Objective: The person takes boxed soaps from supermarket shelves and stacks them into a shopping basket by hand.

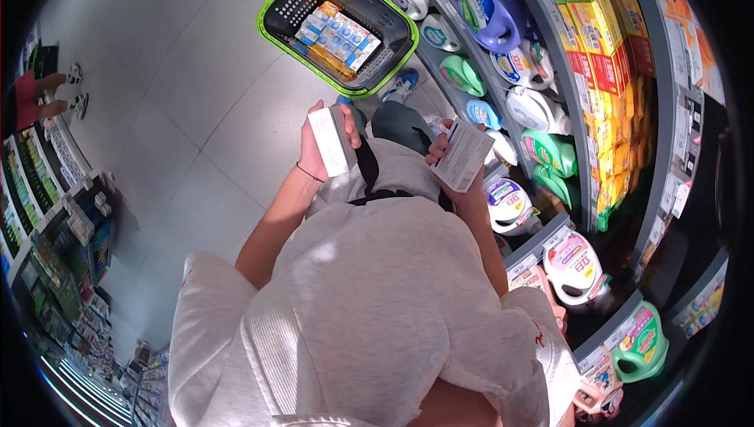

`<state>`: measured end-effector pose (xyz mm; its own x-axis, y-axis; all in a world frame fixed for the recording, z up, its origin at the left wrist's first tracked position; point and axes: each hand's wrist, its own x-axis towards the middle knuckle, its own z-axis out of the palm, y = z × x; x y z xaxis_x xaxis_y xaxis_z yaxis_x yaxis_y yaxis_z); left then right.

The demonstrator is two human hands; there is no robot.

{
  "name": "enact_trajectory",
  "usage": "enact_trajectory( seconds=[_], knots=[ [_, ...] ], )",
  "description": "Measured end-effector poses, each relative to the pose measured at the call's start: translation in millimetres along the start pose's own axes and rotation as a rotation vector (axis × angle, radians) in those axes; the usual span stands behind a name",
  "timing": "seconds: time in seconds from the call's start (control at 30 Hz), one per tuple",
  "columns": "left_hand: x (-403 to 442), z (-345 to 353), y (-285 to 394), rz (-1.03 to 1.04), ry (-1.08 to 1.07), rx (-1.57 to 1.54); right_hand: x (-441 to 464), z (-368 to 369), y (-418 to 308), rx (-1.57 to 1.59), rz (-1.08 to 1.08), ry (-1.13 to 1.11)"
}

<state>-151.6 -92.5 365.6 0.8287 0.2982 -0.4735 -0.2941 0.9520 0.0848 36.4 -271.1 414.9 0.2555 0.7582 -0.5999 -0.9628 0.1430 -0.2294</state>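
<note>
Pale shirt (369, 286), then white box (331, 141) clamped inside left hand (312, 158), second box (464, 156) inside right hand (441, 147).

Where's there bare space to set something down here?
The widest bare patch is the grey floor, bordered on its right by the green-rimmed basket and left hand. The basket has packs lying in it. It's crowded on the right: detergent bottles fill the shelves beside the right hand. Each hand holds a box.
</note>
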Motion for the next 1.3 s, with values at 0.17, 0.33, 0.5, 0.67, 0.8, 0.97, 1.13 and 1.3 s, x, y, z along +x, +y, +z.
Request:
enact_trajectory(
  seconds=[0.17,0.33,0.5,0.67,0.8,0.97,1.13,1.3],
  knots=[
    [13,5,2,0.078,0.107,-0.035,36,15,-27,-0.026,0.113,-0.053],
    [26,29,6,0.163,0.249,0.023,88,20,-65,-0.066,0.224,-0.049],
    [45,61,2,0.163,0.612,0.172,136,20,-112,-0.117,0.264,-0.072],
    [64,70,-17,0.24,0.746,0.058,183,17,-141,-0.27,0.356,-0.154],
    [61,79,-25,0.312,0.774,0.124,222,26,-137,-0.263,0.506,-0.214],
    [69,61,-18,0.281,0.77,0.109,271,37,-113,-0.608,0.559,-0.063],
    [154,-39,15,0.14,0.691,0.439,372,-7,-63,-0.885,0.575,-0.003],
    [259,-132,1,-0.073,0.347,0.775,503,-98,8,-1.203,0.488,0.136]
  ],
)
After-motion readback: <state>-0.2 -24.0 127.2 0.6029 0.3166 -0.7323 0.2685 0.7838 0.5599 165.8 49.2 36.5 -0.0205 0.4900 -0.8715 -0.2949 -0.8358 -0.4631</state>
